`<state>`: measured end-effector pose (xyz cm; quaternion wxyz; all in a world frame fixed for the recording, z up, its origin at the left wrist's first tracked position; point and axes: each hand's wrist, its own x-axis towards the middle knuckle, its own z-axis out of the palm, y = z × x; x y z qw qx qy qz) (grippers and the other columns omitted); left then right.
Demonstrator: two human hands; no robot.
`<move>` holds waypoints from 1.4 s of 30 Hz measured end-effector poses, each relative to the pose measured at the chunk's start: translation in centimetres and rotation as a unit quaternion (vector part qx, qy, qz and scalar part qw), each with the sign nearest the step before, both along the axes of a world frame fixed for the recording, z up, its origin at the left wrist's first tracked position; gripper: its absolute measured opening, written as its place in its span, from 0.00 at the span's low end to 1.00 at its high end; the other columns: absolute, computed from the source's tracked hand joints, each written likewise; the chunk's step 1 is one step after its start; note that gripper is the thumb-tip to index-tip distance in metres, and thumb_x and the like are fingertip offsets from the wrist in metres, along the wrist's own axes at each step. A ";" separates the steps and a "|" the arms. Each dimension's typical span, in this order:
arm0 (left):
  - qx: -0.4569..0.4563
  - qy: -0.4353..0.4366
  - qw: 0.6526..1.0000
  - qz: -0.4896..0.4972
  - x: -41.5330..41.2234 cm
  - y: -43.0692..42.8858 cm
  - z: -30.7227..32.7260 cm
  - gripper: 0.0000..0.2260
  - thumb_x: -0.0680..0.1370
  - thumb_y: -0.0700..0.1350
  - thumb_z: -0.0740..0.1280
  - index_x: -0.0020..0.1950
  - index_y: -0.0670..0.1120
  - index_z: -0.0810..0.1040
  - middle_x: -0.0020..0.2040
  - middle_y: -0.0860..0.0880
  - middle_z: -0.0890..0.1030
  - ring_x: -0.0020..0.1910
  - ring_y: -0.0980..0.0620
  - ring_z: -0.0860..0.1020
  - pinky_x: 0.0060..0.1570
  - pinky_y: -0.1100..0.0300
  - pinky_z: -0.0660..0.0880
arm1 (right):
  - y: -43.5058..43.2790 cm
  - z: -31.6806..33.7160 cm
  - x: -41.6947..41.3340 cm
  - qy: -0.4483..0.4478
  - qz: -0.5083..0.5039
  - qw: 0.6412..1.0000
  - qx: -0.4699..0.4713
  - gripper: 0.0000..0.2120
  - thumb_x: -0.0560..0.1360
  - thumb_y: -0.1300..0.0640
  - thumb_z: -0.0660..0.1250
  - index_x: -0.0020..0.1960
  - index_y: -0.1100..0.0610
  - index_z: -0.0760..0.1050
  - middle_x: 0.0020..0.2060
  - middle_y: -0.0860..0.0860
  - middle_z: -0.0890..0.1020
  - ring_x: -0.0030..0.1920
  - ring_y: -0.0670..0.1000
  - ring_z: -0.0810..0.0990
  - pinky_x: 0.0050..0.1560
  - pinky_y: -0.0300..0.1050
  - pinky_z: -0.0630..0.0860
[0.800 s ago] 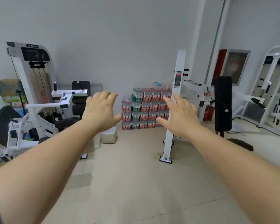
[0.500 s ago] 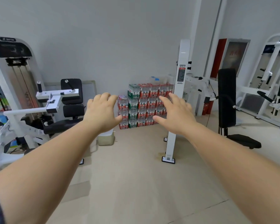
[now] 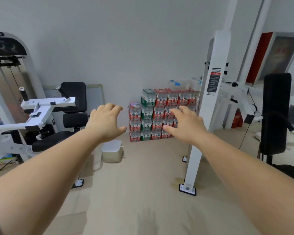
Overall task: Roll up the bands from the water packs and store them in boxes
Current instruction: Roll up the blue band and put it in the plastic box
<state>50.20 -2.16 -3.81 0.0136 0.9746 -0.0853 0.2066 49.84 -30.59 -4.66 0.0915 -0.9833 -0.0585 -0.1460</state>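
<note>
A stack of shrink-wrapped water packs (image 3: 153, 116) with red and green labels stands on the floor against the far wall. Both my arms stretch forward at chest height. My left hand (image 3: 105, 122) is open, palm down, fingers spread, well short of the stack and to its left. My right hand (image 3: 185, 123) is also open with spread fingers and covers part of the stack's right side in view, far from touching it. Neither hand holds anything. No bands can be made out at this distance.
A small beige box (image 3: 112, 151) sits on the floor left of the stack. A white upright post (image 3: 200, 126) with a bolted foot stands just right. Gym machines fill the left (image 3: 41, 116) and right (image 3: 275, 114) sides. Beige floor lies between me and the stack.
The view has moved closer to the water packs and shifted right; the left machine slides out of frame. Both hands stay outstretched and open in the same pose.
</note>
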 end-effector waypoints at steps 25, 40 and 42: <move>-0.061 0.111 0.992 -0.019 58.8 6.5 -7.1 0.31 0.73 0.63 0.66 0.73 0.53 0.66 0.70 0.48 0.72 0.68 0.43 0.70 0.66 0.45 0.70 | 6.7 -7.7 55.4 0.095 -0.045 0.993 0.053 0.36 0.75 0.30 0.60 0.78 0.44 0.60 0.79 0.50 0.61 0.77 0.58 0.61 0.72 0.64 0.63; -0.047 0.177 0.983 0.022 91.7 1.1 -13.1 0.31 0.73 0.64 0.66 0.73 0.54 0.66 0.70 0.49 0.72 0.68 0.43 0.70 0.66 0.45 0.70 | 1.7 -14.7 92.2 0.162 0.013 0.985 0.058 0.36 0.74 0.29 0.60 0.77 0.45 0.60 0.78 0.51 0.62 0.76 0.59 0.62 0.71 0.64 0.66; -0.046 0.180 0.982 0.025 95.4 0.7 -13.3 0.31 0.73 0.63 0.65 0.73 0.54 0.66 0.70 0.48 0.73 0.68 0.43 0.70 0.65 0.46 0.70 | 1.5 -15.3 96.3 0.172 0.025 0.983 0.056 0.36 0.75 0.29 0.60 0.77 0.45 0.61 0.78 0.51 0.62 0.76 0.58 0.62 0.72 0.63 0.65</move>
